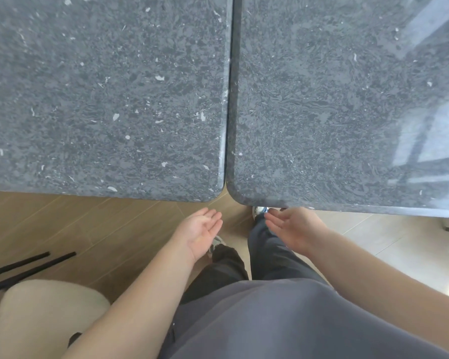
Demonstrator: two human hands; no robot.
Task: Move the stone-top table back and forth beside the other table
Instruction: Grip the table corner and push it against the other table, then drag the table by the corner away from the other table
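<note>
So there are two dark speckled stone tables side by side, long edges running together with just a thin seam between them. The right table sits a bit nearer the person than the left table, and I can't tell which one is the one being moved. Both hands are off the tables, just below the near edges. Left hand has its palm up, fingers relaxed and straight, holding nothing. Right hand is the same, fingers loosely extended. A beige chair sits lower left on the wood floor.
</note>
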